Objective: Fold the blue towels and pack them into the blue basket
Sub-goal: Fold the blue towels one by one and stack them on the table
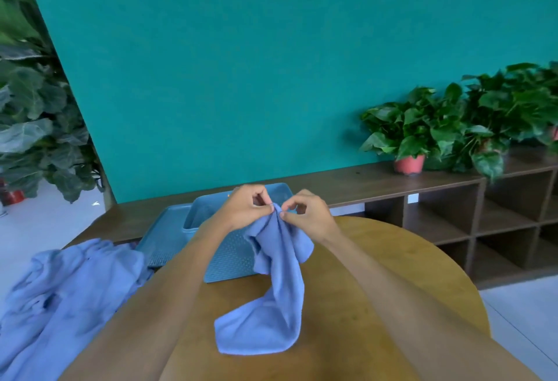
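Blue towel (271, 299) hangs below both hands' (246, 207) pinching grip.

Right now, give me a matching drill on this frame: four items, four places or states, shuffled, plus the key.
Items:
1. held towel
2. blue basket
3. towel pile
4. red-potted plant

Places or states:
A. on the dark shelf by the teal wall
B. pinched at the top by both hands, lower end on the table
C. heaped at the table's left edge
D. behind the hanging towel, on the table

Pairs: 1-B, 2-D, 3-C, 4-A
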